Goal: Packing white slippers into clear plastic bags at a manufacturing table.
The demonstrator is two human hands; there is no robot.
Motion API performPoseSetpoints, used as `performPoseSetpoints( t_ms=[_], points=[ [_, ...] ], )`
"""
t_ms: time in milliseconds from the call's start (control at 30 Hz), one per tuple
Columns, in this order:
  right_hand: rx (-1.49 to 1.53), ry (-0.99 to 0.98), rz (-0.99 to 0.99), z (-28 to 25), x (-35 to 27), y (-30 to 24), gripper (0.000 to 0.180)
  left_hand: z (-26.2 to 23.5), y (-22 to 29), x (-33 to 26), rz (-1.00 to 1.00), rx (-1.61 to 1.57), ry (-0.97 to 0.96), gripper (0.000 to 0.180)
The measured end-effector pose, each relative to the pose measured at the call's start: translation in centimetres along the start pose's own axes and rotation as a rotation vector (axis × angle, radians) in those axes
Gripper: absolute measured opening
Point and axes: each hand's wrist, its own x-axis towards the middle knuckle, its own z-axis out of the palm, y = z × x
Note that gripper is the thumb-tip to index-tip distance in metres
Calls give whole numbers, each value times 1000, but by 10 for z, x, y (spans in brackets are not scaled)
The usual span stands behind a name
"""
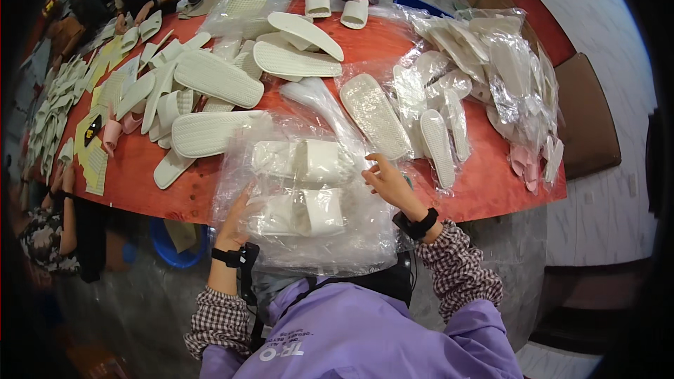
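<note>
A pair of white slippers (319,212) lies side by side in clear plastic bags (351,256) at the table's near edge, toes to the right. My left hand (235,216) rests at the left side of the bag, by the slippers' heel ends. Its fingers are stretched out, partly seen through the film. At the right of the pair, my right hand (391,184) is held with its fingers apart, near the far slipper's toe. Whether it touches the film is hard to tell. Nothing shows in its grasp.
Loose white slippers (217,78) are heaped at the left of the red table (175,186). Bagged slippers (509,63) pile up at the right, with pink ones (523,161) below. Co-workers sit across and at the left. A blue basin (175,256) stands on the floor.
</note>
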Motion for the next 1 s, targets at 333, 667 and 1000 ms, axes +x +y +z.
performPoseSetpoints(
  t_ms=[333, 667, 1000],
  points=[
    [208, -172, -26, -4, -16, -71, 65, 1, 16, -2, 133, -173, -208, 83],
    [127, -224, -328, 32, 16, -205, 67, -41, 78, -19, 500, -572, -307, 66],
    [39, 60, -781, 209, 197, -265, 48, -24, 81, -51, 771, 215, 742, 22]
  ],
)
